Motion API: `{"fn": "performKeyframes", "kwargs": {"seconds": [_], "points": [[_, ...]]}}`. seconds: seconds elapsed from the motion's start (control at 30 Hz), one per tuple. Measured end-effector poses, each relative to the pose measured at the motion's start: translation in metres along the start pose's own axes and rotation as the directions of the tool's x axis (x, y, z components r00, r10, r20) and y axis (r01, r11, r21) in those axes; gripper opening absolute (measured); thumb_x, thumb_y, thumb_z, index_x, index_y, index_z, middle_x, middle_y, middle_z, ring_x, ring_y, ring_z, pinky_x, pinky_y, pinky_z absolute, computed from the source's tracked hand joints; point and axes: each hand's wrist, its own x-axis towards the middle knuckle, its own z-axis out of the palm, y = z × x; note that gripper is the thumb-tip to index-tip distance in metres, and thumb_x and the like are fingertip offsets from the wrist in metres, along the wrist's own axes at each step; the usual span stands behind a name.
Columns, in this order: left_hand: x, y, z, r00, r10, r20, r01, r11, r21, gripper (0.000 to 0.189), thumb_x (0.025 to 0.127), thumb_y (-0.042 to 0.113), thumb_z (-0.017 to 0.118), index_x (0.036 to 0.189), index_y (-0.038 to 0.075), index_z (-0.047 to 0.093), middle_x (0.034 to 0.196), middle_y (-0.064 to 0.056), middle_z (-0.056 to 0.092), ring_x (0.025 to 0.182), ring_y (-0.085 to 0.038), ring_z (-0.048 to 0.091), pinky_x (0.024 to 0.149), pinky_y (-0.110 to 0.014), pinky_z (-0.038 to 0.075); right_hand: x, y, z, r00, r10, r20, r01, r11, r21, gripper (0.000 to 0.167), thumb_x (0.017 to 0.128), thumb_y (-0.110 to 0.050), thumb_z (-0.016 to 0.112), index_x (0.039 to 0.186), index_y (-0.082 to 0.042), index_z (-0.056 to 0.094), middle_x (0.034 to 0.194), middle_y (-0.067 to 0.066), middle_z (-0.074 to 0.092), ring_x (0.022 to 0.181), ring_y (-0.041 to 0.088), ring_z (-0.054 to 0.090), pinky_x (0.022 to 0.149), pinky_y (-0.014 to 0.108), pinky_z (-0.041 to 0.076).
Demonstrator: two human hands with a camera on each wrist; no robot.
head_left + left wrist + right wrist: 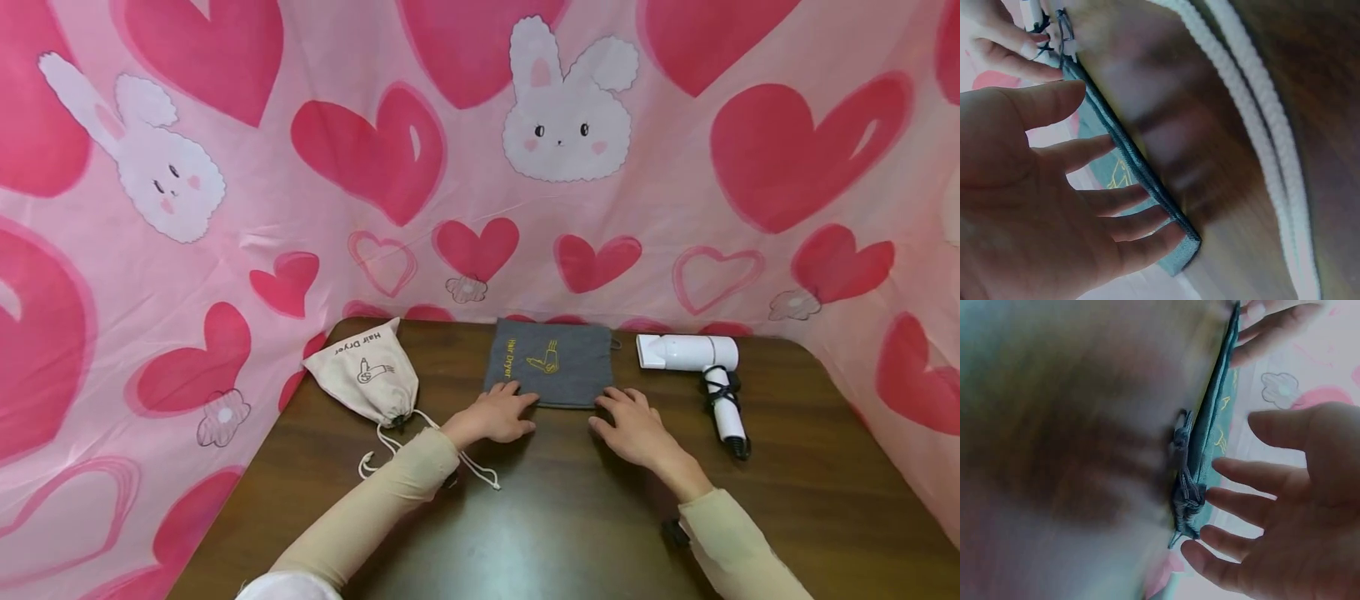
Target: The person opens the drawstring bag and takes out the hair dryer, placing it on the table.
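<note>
A grey cloth pouch [581, 367] with yellow "Hair Dryer" print lies flat near the back of the table. My left hand [497, 415] is at its near left corner, fingertips right at the edge. At the near right corner, my right hand [633, 427] has its fingertips close to the cloth. Both hands have fairly straight, spread fingers, as the left wrist view shows for the left fingers [1141, 234]. In the right wrist view, a dark drawstring [1184, 469] sticks out from the pouch's end beside the right fingers [1241, 503].
Left of the pouch lies a cream drawstring bag [375, 375], also printed "Hair Dryer"; its white cords [480, 472] trail under my left wrist. A white hair dryer [686, 353] with a black cord [718, 390] round its handle lies on the right. Pink heart-print fabric [465, 192] surrounds the brown table [540, 517].
</note>
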Motion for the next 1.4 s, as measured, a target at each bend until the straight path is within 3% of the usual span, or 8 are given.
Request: {"fn": "performKeyframes", "kwargs": {"seconds": [0.17,0.33,0.5,0.77,0.93,1.13,1.33,1.4], "points": [[0.001,-0.003,0.003,1.000,-0.001,-0.005,0.000,1.000,-0.023,0.060,0.106,0.040,0.061,0.161,0.023,0.046,0.168,-0.014,0.031,0.154,-0.038,0.028,0.119,-0.058,0.029,-0.008,-0.007,0.003,0.994,-0.035,-0.102,0.042,0.997,0.064,0.039,0.104,-0.022,0.065,0.132,0.006,0.067,0.144,0.030,0.056,0.139,0.057,0.037,0.104,0.077,0.033],[0.005,-0.002,0.004,1.000,0.010,-0.010,-0.010,0.999,-0.034,0.058,0.106,0.040,0.061,0.161,0.023,0.046,0.169,-0.014,0.030,0.154,-0.038,0.025,0.120,-0.059,0.027,-0.020,-0.012,0.002,0.980,-0.077,-0.182,0.119,0.964,0.237,0.030,0.103,-0.015,0.068,0.125,0.005,0.071,0.129,0.023,0.068,0.124,0.046,0.059,0.102,0.064,0.046],[0.007,0.001,0.008,1.000,0.011,-0.014,-0.011,1.000,-0.026,0.058,0.106,0.039,0.061,0.160,0.022,0.047,0.170,-0.014,0.029,0.154,-0.038,0.025,0.120,-0.059,0.027,-0.036,-0.019,0.001,0.993,0.007,-0.121,0.037,0.935,0.354,0.031,0.105,-0.018,0.067,0.129,0.002,0.070,0.127,0.015,0.071,0.115,0.034,0.067,0.097,0.056,0.052],[0.003,-0.002,0.010,0.998,0.045,-0.037,-0.047,0.995,-0.082,0.054,0.109,0.034,0.057,0.159,0.015,0.048,0.167,-0.019,0.033,0.155,-0.042,0.025,0.121,-0.059,0.026,-0.054,-0.038,-0.002,1.000,0.016,0.018,-0.022,0.901,0.433,0.037,0.107,-0.027,0.064,0.135,-0.003,0.069,0.133,0.010,0.069,0.130,0.033,0.059,0.101,0.056,0.049],[-0.019,-0.008,0.003,0.974,0.138,-0.180,-0.173,0.966,-0.194,0.044,0.109,0.021,0.057,0.148,0.001,0.056,0.157,-0.030,0.042,0.150,-0.052,0.029,0.120,-0.063,0.025,-0.060,-0.047,-0.001,1.000,-0.009,0.017,0.000,0.876,0.482,0.036,0.107,-0.026,0.065,0.134,-0.004,0.069,0.132,0.010,0.070,0.127,0.028,0.061,0.100,0.052,0.050],[-0.066,-0.017,-0.012,0.954,0.160,-0.252,-0.245,0.901,-0.357,0.042,0.109,0.020,0.057,0.145,-0.001,0.059,0.150,-0.020,0.055,0.144,-0.036,0.046,0.118,-0.051,0.035,-0.063,-0.050,0.003,0.999,-0.017,0.033,-0.002,0.857,0.515,0.037,0.107,-0.028,0.065,0.134,-0.004,0.068,0.131,0.009,0.070,0.125,0.028,0.062,0.100,0.054,0.050],[-0.105,-0.026,-0.017,0.940,0.058,-0.335,-0.218,0.860,-0.462,0.036,0.108,0.023,0.061,0.139,0.005,0.066,0.139,-0.009,0.066,0.133,-0.027,0.058,0.111,-0.049,0.043,-0.060,-0.053,0.007,0.998,-0.040,0.043,0.013,0.860,0.510,0.035,0.106,-0.029,0.066,0.130,-0.004,0.070,0.126,0.008,0.072,0.114,0.024,0.066,0.093,0.043,0.054],[-0.115,-0.029,-0.020,0.940,0.011,-0.342,-0.197,0.834,-0.515,0.035,0.107,0.024,0.063,0.138,0.007,0.067,0.137,-0.007,0.067,0.131,-0.026,0.060,0.110,-0.049,0.044,-0.057,-0.055,0.006,0.996,-0.063,0.057,0.024,0.857,0.514,0.036,0.106,-0.029,0.066,0.131,-0.002,0.069,0.125,0.010,0.072,0.107,0.022,0.067,0.088,0.038,0.055]]}}
